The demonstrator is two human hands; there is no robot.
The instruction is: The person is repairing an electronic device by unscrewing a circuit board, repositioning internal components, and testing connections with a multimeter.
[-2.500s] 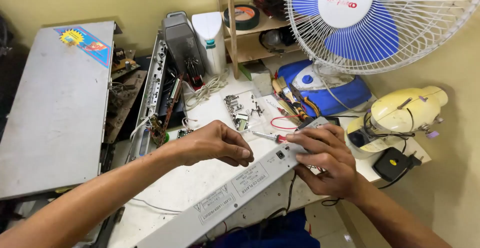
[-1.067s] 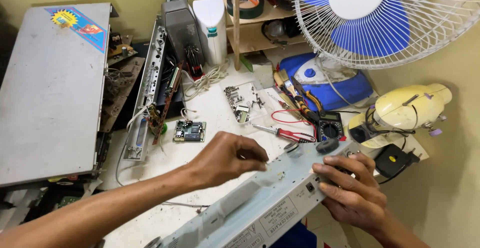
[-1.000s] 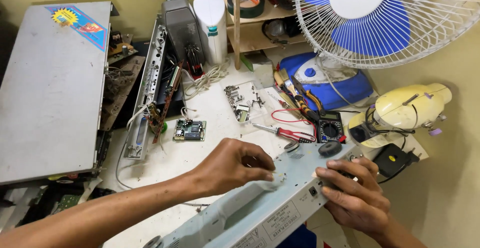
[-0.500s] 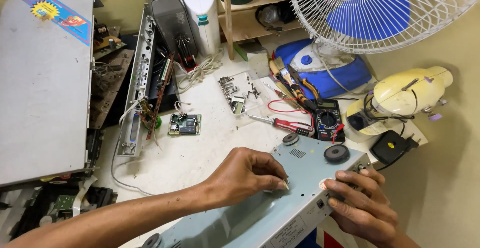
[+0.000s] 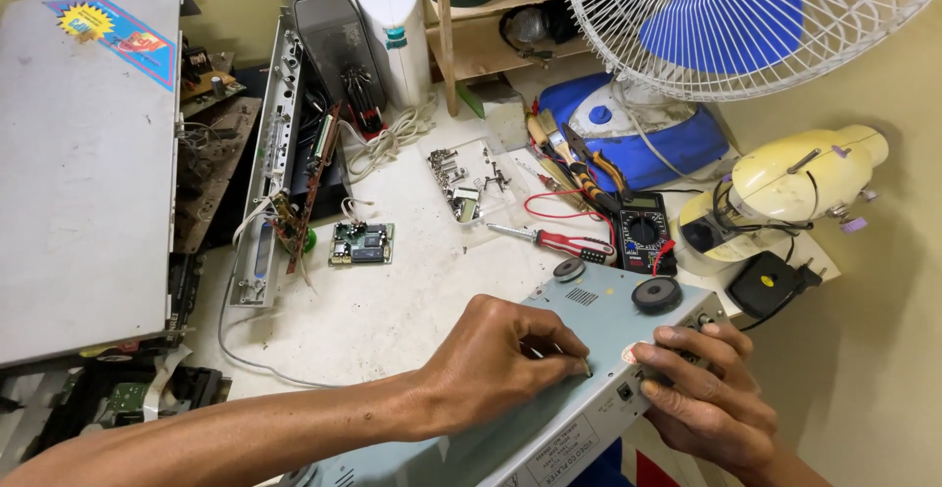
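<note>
Covering the grey casing [image 5: 599, 325], left hand [image 5: 500, 359] perhaps pinches something hidden; right hand [image 5: 702, 389] grips its end.

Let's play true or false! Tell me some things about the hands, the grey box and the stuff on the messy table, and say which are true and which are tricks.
1. Both hands touch the grey box. True: the left hand rests on top, the right hand grips its end.
2. The red-handled screwdriver is in the right hand. False: it lies on the table.
3. The fan has blue blades. True.
4. The small green circuit board sits on the grey box. False: it lies on the table, apart from it.
5. A multimeter lies behind the box. True.
</note>
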